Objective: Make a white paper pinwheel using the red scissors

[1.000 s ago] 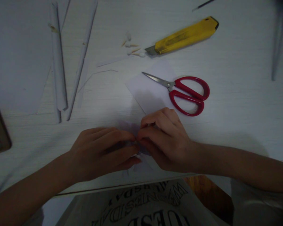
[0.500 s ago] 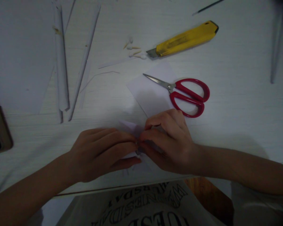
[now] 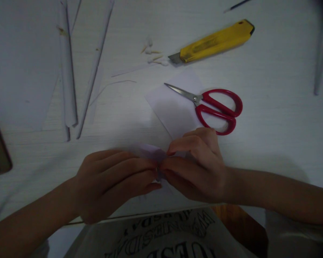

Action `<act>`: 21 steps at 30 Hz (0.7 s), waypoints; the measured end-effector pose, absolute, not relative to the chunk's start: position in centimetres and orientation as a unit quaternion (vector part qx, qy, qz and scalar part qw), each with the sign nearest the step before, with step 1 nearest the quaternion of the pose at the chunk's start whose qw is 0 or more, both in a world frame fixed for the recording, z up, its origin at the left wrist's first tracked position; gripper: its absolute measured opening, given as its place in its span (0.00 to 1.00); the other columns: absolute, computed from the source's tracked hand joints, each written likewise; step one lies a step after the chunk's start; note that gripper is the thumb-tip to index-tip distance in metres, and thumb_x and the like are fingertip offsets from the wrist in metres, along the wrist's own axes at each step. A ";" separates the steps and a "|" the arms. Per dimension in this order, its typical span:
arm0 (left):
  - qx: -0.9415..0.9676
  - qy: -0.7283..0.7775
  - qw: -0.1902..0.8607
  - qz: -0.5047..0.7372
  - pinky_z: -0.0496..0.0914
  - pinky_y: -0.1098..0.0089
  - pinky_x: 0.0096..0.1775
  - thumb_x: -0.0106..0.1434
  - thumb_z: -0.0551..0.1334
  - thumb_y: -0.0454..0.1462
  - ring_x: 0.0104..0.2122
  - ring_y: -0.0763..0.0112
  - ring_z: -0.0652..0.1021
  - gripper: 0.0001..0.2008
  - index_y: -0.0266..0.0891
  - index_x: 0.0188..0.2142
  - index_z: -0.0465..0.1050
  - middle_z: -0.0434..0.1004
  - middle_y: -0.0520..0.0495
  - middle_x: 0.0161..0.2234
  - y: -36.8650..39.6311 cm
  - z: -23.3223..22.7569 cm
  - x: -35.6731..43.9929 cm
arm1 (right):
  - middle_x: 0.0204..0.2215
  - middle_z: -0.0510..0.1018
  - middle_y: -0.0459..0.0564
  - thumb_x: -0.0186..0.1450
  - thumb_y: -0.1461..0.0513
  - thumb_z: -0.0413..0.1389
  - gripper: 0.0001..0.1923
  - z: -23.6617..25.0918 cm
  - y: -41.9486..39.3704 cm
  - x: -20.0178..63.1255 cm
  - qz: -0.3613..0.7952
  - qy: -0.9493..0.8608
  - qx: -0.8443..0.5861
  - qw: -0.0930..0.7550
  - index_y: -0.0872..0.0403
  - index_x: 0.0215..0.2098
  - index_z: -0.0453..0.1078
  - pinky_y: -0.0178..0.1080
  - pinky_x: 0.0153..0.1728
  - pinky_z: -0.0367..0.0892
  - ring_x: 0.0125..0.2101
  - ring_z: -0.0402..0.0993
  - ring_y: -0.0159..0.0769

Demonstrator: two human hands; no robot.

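Near the table's front edge, a small piece of white paper sits between my two hands, its upper part showing above the fingers. My left hand is closed on its left side, fingers laid together. From the right, my right hand pinches the paper with thumb and forefinger, the fingertips of both hands nearly meeting. Something small and pale shows at the fingertips, too dim to make out. Just beyond my right hand lie red-handled scissors, resting partly on a white paper sheet.
A yellow utility knife lies farther back, blade out, beside several cut cotton swab tips. Rolled paper tubes and a large white sheet are at left. A phone-like object sits at the left edge.
The paper's visible tip has shifted slightly right and shows more above the fingers. My left hand has dropped a little toward the table edge; both hands keep their hold.
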State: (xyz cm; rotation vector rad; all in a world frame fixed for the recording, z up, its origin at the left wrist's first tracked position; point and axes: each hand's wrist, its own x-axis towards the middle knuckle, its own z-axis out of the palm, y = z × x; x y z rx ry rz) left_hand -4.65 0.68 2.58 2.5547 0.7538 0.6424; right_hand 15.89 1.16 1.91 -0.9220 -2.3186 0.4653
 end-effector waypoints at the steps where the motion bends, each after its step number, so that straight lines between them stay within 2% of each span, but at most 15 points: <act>1: 0.915 0.269 0.201 0.226 0.70 0.72 0.30 0.55 0.61 0.35 0.30 0.74 0.75 0.06 0.36 0.33 0.70 0.77 0.50 0.31 0.7 2.6 -4.7 | 0.31 0.70 0.47 0.54 0.65 0.56 0.01 1.9 1.1 15.9 0.175 -0.872 -0.348 0.297 0.54 0.26 0.69 0.42 0.32 0.59 0.32 0.62 0.36; 7: 0.922 0.261 0.197 0.206 0.70 0.70 0.28 0.55 0.61 0.38 0.31 0.72 0.76 0.07 0.40 0.35 0.70 0.78 0.52 0.34 0.9 3.1 -5.1 | 0.32 0.69 0.47 0.55 0.64 0.55 0.04 1.7 1.0 16.2 0.179 -0.868 -0.364 0.285 0.53 0.31 0.68 0.43 0.35 0.58 0.33 0.62 0.36; 11: 0.921 0.285 0.173 0.201 0.69 0.72 0.24 0.53 0.61 0.40 0.27 0.74 0.76 0.06 0.44 0.32 0.70 0.78 0.56 0.32 1.1 3.4 -4.8 | 0.33 0.68 0.47 0.56 0.64 0.54 0.06 1.7 0.9 16.3 0.203 -0.859 -0.388 0.265 0.52 0.33 0.68 0.44 0.36 0.57 0.34 0.62 0.36; 16: 0.914 0.299 0.148 0.231 0.69 0.74 0.25 0.52 0.62 0.42 0.24 0.76 0.75 0.05 0.46 0.29 0.70 0.76 0.58 0.27 1.4 3.0 -4.3 | 0.33 0.68 0.47 0.56 0.64 0.54 0.05 1.6 1.0 16.1 0.214 -0.847 -0.403 0.273 0.52 0.32 0.68 0.43 0.35 0.56 0.34 0.62 0.37; 21: 0.924 0.280 0.143 0.218 0.69 0.74 0.27 0.53 0.62 0.41 0.26 0.76 0.75 0.06 0.46 0.31 0.70 0.76 0.58 0.28 1.1 2.7 -4.5 | 0.33 0.67 0.49 0.56 0.64 0.53 0.05 1.6 1.1 16.0 0.217 -0.848 -0.397 0.277 0.54 0.31 0.69 0.43 0.35 0.56 0.34 0.61 0.37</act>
